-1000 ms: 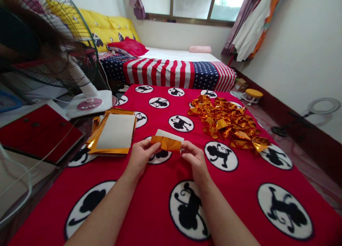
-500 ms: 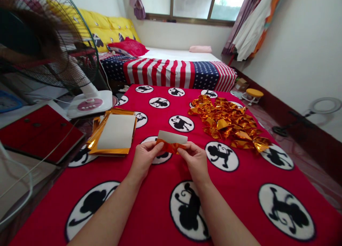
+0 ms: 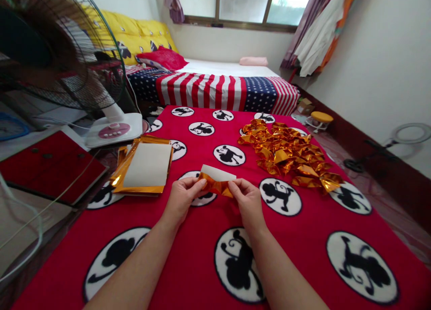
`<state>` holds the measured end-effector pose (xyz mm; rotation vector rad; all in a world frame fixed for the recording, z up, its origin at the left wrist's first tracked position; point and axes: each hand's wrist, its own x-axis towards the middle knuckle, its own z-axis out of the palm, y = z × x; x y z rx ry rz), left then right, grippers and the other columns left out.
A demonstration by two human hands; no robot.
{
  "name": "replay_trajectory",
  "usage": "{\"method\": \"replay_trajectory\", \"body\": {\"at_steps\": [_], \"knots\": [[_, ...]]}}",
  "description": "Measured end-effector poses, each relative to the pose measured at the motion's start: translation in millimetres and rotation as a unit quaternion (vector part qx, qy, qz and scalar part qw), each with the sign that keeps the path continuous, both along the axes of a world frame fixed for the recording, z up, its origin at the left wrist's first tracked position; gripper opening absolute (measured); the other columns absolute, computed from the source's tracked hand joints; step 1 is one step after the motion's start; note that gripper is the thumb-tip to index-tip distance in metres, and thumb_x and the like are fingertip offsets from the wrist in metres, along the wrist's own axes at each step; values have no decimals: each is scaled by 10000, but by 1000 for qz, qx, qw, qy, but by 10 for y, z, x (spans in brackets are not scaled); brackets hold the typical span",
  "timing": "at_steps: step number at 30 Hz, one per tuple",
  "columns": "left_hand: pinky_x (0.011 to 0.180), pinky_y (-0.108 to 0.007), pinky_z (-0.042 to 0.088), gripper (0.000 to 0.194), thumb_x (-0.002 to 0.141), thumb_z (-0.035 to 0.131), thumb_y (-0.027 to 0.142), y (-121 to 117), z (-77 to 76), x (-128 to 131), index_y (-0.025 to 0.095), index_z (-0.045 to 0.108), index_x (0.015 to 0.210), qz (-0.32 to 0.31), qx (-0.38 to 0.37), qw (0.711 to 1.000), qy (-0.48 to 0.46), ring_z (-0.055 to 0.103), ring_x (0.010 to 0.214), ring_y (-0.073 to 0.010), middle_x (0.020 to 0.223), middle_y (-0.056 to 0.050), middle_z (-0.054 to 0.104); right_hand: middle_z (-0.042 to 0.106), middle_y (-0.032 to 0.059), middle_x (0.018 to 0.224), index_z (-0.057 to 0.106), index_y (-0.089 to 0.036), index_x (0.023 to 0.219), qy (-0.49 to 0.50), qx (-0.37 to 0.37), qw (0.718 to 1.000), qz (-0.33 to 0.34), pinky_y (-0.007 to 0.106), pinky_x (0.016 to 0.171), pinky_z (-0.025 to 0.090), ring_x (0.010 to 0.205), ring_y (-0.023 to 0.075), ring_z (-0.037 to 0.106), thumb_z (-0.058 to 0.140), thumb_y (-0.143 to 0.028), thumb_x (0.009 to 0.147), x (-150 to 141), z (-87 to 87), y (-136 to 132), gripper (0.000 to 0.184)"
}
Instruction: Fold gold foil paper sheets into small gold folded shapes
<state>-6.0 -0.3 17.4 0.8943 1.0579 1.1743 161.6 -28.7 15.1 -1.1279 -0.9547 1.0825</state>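
Observation:
A small sheet of gold foil paper, its pale back showing along the far side, is held between my two hands above the red cloth. My left hand pinches its left end between thumb and fingers. At the right end, the thumb and fingers of my right hand are closed on it. The near part is folded over with the shiny side out. To the left lies a stack of gold foil sheets, white back up on top. Folded gold foil pieces form a heap to the right.
The red cloth with monkey prints covers the surface before me. A fan with blurred blades stands at the left, beside a dark red panel. A bed is beyond, and a yellow stool stands at the right.
My right hand has shifted slightly to the right along the foil paper's near edge. More of the folded shiny part shows between my hands. The stack and heap stay as they were.

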Motion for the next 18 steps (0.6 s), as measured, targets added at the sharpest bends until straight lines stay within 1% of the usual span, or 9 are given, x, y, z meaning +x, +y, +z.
{"method": "replay_trajectory", "body": {"at_steps": [4, 7, 11, 14, 16, 18], "knots": [[726, -271, 576, 399, 570, 861, 418, -2, 26, -2, 98, 768, 790, 1, -13, 1000, -18, 688, 742, -180, 786, -72, 752, 720, 27, 889, 738, -202, 841, -15, 32, 998, 46, 315, 824, 511, 855, 204, 659, 769, -349, 726, 1, 5, 8, 189], [709, -257, 573, 376, 558, 870, 389, -8, 71, 6, 87, 759, 752, -5, -31, 999, -44, 688, 736, -175, 777, -78, 748, 722, 34, 967, 754, -207, 896, -12, 31, 998, 52, 329, 884, 500, 937, 221, 654, 750, -357, 746, 9, 19, 9, 212], [705, -246, 569, 344, 531, 881, 339, -12, 99, 14, 86, 757, 729, -7, -42, 997, -66, 685, 741, -169, 779, -81, 749, 710, 27, 910, 750, -211, 875, 12, 13, 999, 48, 327, 873, 497, 910, 215, 645, 707, -400, 784, 25, 30, -3, 214], [726, -263, 572, 353, 536, 873, 344, -7, 71, 9, 92, 764, 757, -5, -29, 998, -47, 690, 758, -181, 790, -82, 753, 683, 20, 840, 724, -204, 790, 2, 19, 999, 51, 315, 841, 486, 856, 200, 627, 673, -401, 813, 32, 25, -3, 205], [736, -281, 574, 363, 538, 870, 357, -4, 47, 8, 95, 765, 766, -1, -16, 1000, -14, 694, 749, -193, 779, -78, 752, 653, 16, 779, 682, -193, 699, -33, 24, 998, 42, 291, 764, 477, 781, 182, 598, 683, -402, 799, 34, 11, 3, 231], [728, -293, 576, 370, 536, 870, 373, -4, 34, 12, 100, 762, 762, 6, -10, 1000, 11, 693, 717, -194, 759, -69, 748, 590, 0, 687, 608, -184, 599, -74, 25, 997, 22, 257, 647, 436, 666, 144, 532, 703, -404, 774, 33, -4, 8, 296]]}}
